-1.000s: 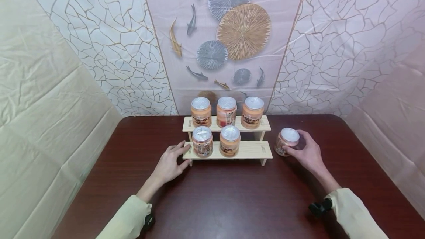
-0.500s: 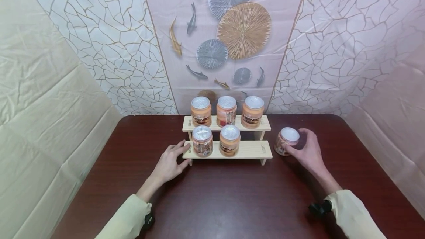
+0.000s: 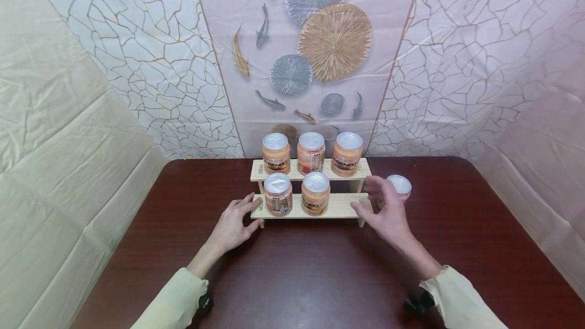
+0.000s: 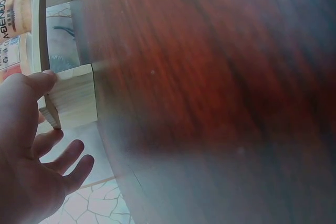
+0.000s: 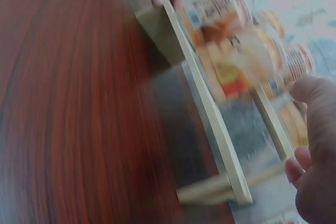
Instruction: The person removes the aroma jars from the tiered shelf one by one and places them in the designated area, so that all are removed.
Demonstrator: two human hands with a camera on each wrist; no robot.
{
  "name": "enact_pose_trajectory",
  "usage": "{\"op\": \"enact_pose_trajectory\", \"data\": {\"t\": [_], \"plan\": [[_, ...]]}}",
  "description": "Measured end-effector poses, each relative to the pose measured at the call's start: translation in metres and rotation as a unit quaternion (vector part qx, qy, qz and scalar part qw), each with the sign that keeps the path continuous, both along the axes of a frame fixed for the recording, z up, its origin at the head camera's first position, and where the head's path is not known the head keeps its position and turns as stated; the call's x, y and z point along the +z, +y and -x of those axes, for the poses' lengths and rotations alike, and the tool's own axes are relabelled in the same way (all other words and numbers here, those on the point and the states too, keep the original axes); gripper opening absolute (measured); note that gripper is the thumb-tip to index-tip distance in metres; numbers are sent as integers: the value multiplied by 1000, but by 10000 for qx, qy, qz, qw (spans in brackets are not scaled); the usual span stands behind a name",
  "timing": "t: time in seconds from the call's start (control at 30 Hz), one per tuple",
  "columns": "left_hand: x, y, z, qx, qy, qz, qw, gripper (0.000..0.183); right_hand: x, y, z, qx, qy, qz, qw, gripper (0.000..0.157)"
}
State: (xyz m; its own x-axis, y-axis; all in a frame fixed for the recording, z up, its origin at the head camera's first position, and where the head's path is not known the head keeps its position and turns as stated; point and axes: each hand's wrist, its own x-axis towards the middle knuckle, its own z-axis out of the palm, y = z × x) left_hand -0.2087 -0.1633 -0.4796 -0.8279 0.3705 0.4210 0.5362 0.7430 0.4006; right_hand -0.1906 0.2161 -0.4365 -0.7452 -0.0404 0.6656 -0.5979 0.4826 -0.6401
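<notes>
A two-tier wooden rack (image 3: 340,206) holds jars with silvery lids. My left hand (image 3: 233,225) grips the left end of its lower tier; in the left wrist view the thumb (image 4: 42,82) lies on the board and the fingers curl at its end. My right hand (image 3: 388,212), thumb and fingers apart and holding nothing, is over the right end of the lower tier. Just behind it a single jar (image 3: 400,187) stands on the table, partly hidden by the hand. On the lower tier are a left jar (image 3: 278,196) and a middle jar (image 3: 315,196).
On the upper tier stand three more jars: a left jar (image 3: 276,155), a middle one with a red patch on its label, and a right jar (image 3: 347,156). The dark wooden table (image 3: 301,273) ends at a patterned cloth backdrop (image 3: 183,65). Pale cloth hangs at both sides.
My right hand has let go of the jar at the right and moved left to the rack's lower tier. That jar stays in place. My left hand has not moved.
</notes>
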Motion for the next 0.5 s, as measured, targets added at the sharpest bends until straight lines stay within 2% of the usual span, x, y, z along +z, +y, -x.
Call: {"op": "enact_pose_trajectory", "data": {"t": [0.1, 0.23, 0.43, 0.5], "plan": [[0, 0, 0, 15, -13, -21, 10000, 53, 11, -22, -8, 302, -10, 131, 9995, 67], [0, 0, -1, 21, -27, -39, 10000, 53, 27, -46, -17, 441, -170, 194, 9987, 68], [1, 1, 0, 15, -50, -34, 10000, 53, 2, -55, 0, 651, -403, 465, 9960, 73], [1, 1, 0, 12, -49, -12, 10000, 53, -1, -57, 3, 695, -479, 519, 9951, 72]]}}
